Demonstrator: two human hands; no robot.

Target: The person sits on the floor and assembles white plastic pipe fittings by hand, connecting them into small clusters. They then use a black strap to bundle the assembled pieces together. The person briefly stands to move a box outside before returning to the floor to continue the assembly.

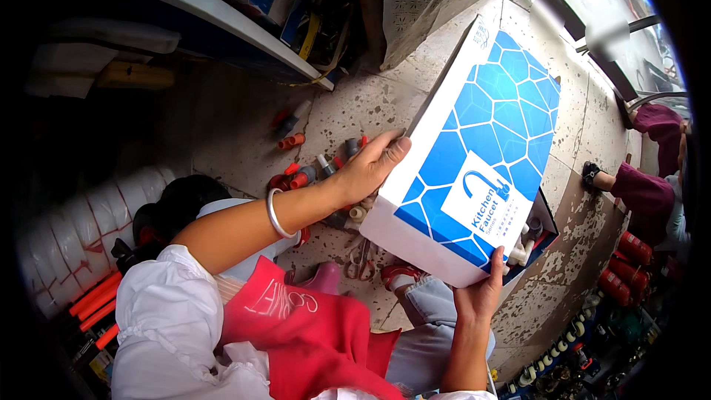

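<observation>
Between my hands, tilted above my lap, is a large white cardboard box [489, 133] with a blue cell pattern and a faucet picture on its face. My left hand [376, 167], a silver bangle at its wrist, grips the left side edge. At the near lower corner, my right hand [480, 292] holds the box with the thumb on its printed face. Partly covered by it, a dark open box [546, 215] contains white pipe fittings [521, 253]. Grey and orange pipe fittings [304, 176] lie on the floor beyond my left forearm.
Scissors [361, 261] lie on the speckled floor near my foot. Wrapped white rolls [89, 222] stand at left, below a white-edged shelf [207, 11]. At right are a person in maroon trousers [646, 191], red cylindrical packs [628, 275] and a crowd of small hardware [578, 348].
</observation>
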